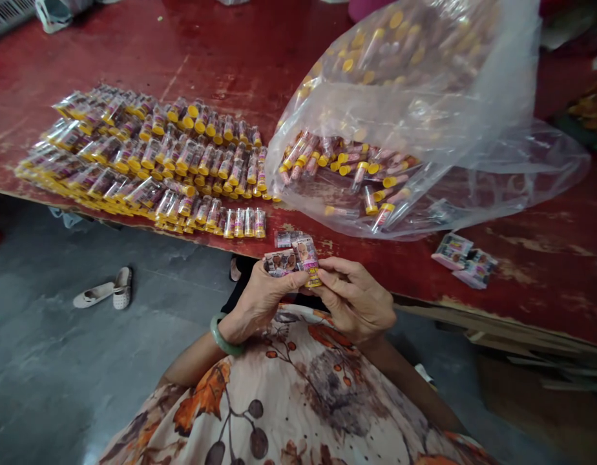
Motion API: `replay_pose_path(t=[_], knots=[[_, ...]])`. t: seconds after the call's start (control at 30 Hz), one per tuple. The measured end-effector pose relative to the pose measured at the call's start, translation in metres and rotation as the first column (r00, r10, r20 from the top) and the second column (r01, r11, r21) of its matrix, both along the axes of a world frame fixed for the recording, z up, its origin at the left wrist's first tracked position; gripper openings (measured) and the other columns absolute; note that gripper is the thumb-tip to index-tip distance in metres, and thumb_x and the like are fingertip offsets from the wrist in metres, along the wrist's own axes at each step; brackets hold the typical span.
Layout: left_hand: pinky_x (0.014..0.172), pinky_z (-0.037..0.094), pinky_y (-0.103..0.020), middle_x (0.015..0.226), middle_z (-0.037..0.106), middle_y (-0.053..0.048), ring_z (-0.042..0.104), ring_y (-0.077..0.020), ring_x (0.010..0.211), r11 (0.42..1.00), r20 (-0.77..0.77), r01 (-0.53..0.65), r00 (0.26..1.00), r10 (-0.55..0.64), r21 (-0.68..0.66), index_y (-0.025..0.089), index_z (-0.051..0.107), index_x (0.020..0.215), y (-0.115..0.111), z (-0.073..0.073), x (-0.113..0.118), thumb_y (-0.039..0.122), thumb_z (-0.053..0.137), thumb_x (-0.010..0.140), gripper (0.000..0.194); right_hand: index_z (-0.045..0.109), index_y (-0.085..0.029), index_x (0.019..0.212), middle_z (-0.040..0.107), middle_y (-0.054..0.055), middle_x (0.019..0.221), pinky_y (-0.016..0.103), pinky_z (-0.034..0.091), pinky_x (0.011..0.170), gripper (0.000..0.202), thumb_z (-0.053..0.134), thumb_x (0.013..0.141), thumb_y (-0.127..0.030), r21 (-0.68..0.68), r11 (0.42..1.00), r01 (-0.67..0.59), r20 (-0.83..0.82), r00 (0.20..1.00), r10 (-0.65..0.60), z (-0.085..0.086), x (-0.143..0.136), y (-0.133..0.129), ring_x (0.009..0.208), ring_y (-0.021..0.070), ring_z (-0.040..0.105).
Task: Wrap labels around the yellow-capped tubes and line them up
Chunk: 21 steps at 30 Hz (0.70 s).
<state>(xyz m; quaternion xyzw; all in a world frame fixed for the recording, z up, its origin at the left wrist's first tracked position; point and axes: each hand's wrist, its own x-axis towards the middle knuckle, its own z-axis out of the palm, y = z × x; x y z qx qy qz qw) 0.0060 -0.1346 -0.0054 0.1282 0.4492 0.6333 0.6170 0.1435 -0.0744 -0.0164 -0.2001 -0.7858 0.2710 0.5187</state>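
Just in front of the table edge, my left hand (262, 294) is closed on some small printed plastic sleeves (280, 261), its thumb pressed near a small yellow-capped tube (311, 268). The fingertips of my right hand (359, 300) pinch that tube from the right, close to its yellow end. The tube stands roughly upright with a printed wrap around it. More printed sleeves (285, 238) lie on the table edge just beyond my hands. How far the wrap covers the tube I cannot make out.
Stacked rows of wrapped tubes (182, 155) cover the left of the red table (221, 42). An open clear plastic bag (482, 148) of loose yellow-capped tubes stands right of centre. Two stacks of printed sleeves (466, 258) lie at right. White shoes (121, 288) rest on the floor.
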Motion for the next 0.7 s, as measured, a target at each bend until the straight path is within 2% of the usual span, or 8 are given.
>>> replay_pose_path(t=[0.4,0.57,0.63,0.7], knots=[[0.07,0.052,-0.027,0.075,0.068,-0.001,0.061,-0.012,0.066,0.999,-0.031,-0.008,0.999,0.01,0.053,0.016,0.072,0.082,-0.001,-0.001,-0.005,0.028,0.085,0.065,0.025,0.064,-0.027,0.123,0.069,0.007,0.11,0.027,0.059,0.068,0.047,0.067,0.081,-0.006,0.073,0.997,0.033,0.081,0.996,-0.039,-0.003,0.003,-0.002,0.088,0.0161,0.069],[0.065,0.052,-0.027,0.072,0.067,-0.001,0.06,-0.0118,0.061,0.998,0.002,0.008,1.0,-0.008,0.065,0.014,0.071,0.084,-0.002,0.001,-0.006,0.032,0.084,0.066,0.029,0.063,-0.028,0.125,0.069,0.005,0.11,0.026,0.057,0.068,0.049,0.067,0.081,-0.006,0.163,0.982,0.094,0.137,0.984,-0.117,-0.011,-0.002,-0.004,0.09,0.0161,0.07],[0.062,0.052,-0.027,0.07,0.065,-0.002,0.059,-0.0118,0.058,0.999,-0.011,-0.003,1.0,0.003,0.047,0.013,0.07,0.084,-0.005,0.001,-0.015,0.035,0.084,0.066,0.032,0.062,-0.029,0.126,0.069,0.004,0.111,0.026,0.057,0.068,0.05,0.067,0.082,-0.008,0.159,0.986,0.042,0.162,0.985,-0.068,-0.011,-0.008,-0.002,0.092,0.017,0.069],[0.058,0.051,-0.027,0.068,0.065,-0.002,0.058,-0.0118,0.054,0.997,-0.095,-0.072,0.993,0.073,0.008,0.013,0.07,0.083,-0.013,0.003,-0.034,0.038,0.083,0.065,0.034,0.06,-0.029,0.128,0.068,0.005,0.112,0.027,0.058,0.068,0.049,0.067,0.083,-0.011,0.108,0.992,-0.072,0.169,0.984,0.053,-0.007,-0.018,0.003,0.093,0.018,0.069]])
